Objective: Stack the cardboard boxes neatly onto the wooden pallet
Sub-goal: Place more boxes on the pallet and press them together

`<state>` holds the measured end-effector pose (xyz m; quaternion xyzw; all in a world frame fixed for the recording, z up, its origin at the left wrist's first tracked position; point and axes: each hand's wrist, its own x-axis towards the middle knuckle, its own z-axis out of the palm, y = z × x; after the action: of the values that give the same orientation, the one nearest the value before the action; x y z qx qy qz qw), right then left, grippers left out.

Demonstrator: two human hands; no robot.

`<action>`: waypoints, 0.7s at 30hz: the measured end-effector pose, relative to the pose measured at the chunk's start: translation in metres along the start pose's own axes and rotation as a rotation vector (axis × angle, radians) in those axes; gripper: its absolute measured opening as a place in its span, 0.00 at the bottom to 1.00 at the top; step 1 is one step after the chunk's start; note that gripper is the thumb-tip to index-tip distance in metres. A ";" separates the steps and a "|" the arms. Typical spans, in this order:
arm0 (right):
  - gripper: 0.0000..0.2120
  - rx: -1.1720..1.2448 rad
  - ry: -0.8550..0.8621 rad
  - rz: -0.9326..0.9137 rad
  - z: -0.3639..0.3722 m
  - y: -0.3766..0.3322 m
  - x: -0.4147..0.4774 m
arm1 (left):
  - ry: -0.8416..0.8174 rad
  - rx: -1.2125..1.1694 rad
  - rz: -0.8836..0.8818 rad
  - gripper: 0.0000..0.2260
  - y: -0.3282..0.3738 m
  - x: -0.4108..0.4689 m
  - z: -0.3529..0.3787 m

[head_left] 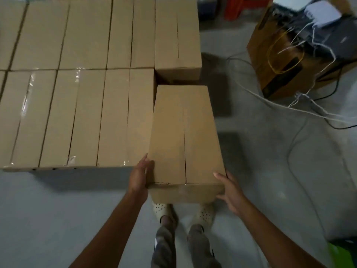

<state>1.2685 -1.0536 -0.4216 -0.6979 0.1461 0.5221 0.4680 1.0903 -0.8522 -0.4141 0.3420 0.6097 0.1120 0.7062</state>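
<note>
A long brown cardboard box (183, 136) hangs in the air at the right end of the stacked boxes (77, 84), its top seam running away from me. My left hand (139, 176) presses flat against its near left side. On the near right corner my right hand (230, 192) supports it, fingers spread along the edge and under it. The box sits beside the front row of the stack, just in front of another box (176, 37) in the back row. The pallet under the stack is hidden by the boxes.
A brown carton (274, 60) holding dark electronics and a white adapter (322, 13) stands at the right rear. White and black cables (301, 111) trail across the grey floor. My feet in pale perforated shoes (204, 213) are below the held box. A green object (342, 252) is at lower right.
</note>
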 end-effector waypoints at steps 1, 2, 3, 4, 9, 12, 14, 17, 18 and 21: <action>0.24 0.037 -0.002 0.013 0.001 0.010 0.012 | 0.032 -0.048 -0.027 0.16 -0.012 0.008 -0.002; 0.23 0.070 0.001 0.023 0.002 0.020 0.024 | 0.076 -0.102 -0.054 0.17 -0.027 0.015 -0.004; 0.22 0.098 0.006 0.030 0.002 0.031 0.035 | 0.125 -0.147 -0.074 0.17 -0.039 0.023 -0.005; 0.21 0.123 0.011 0.039 0.002 0.041 0.043 | 0.172 -0.184 -0.090 0.19 -0.052 0.030 -0.006; 0.28 0.153 0.062 0.110 -0.001 0.090 0.072 | 0.296 -0.371 -0.255 0.24 -0.110 0.059 -0.017; 0.26 0.099 0.142 0.115 0.009 0.106 0.089 | 0.326 -0.519 -0.355 0.27 -0.134 0.070 -0.026; 0.23 0.051 0.174 0.085 0.014 0.113 0.101 | 0.337 -0.608 -0.383 0.31 -0.143 0.075 -0.030; 0.22 -0.018 0.190 0.046 0.018 0.113 0.119 | 0.333 -0.708 -0.401 0.35 -0.143 0.086 -0.031; 0.22 -0.054 0.192 0.030 0.020 0.110 0.124 | 0.325 -0.741 -0.402 0.36 -0.142 0.090 -0.031; 0.20 -0.143 0.189 -0.022 0.026 0.095 0.146 | 0.272 -0.814 -0.385 0.38 -0.131 0.105 -0.028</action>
<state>1.2476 -1.0407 -0.5954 -0.7772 0.1446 0.4578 0.4069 1.0540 -0.8794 -0.5786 -0.0999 0.6557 0.2529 0.7044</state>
